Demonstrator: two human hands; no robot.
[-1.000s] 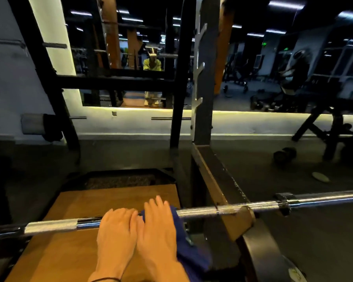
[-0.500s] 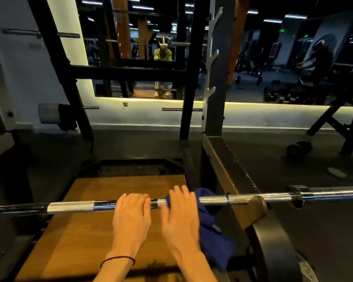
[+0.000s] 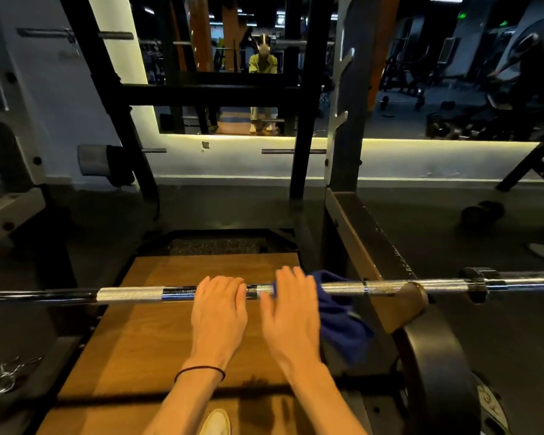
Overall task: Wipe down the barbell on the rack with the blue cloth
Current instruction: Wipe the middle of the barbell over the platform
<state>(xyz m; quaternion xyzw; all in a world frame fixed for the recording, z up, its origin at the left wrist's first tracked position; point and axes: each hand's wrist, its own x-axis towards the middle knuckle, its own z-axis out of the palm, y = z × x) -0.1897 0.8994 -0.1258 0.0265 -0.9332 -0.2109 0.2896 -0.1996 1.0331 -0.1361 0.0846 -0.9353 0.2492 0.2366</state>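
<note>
Since a moment ago your hands have drawn a little apart, so a short stretch of bare barbell (image 3: pixel 129 294) shows between them, and the camera has shifted slightly. Your left hand (image 3: pixel 218 312) lies over the bar with its fingers curled over the top, gripping the shaft near the middle of the scene; a dark band (image 3: pixel 198 370) circles that wrist. Your right hand (image 3: pixel 291 315) is just to its right, fingers wrapped over the blue cloth (image 3: pixel 339 321), which is draped on the bar and hangs down on the near side; the hand looks a bit blurred. To the right, the bar rests on the rack's brown hook (image 3: pixel 413 298), with a collar (image 3: pixel 478 282) beyond it and a black plate (image 3: pixel 437 372) nearer you. Below lies a wooden platform (image 3: pixel 129 346). Far ahead, a mirror (image 3: pixel 233 58) reflects a person.
</note>
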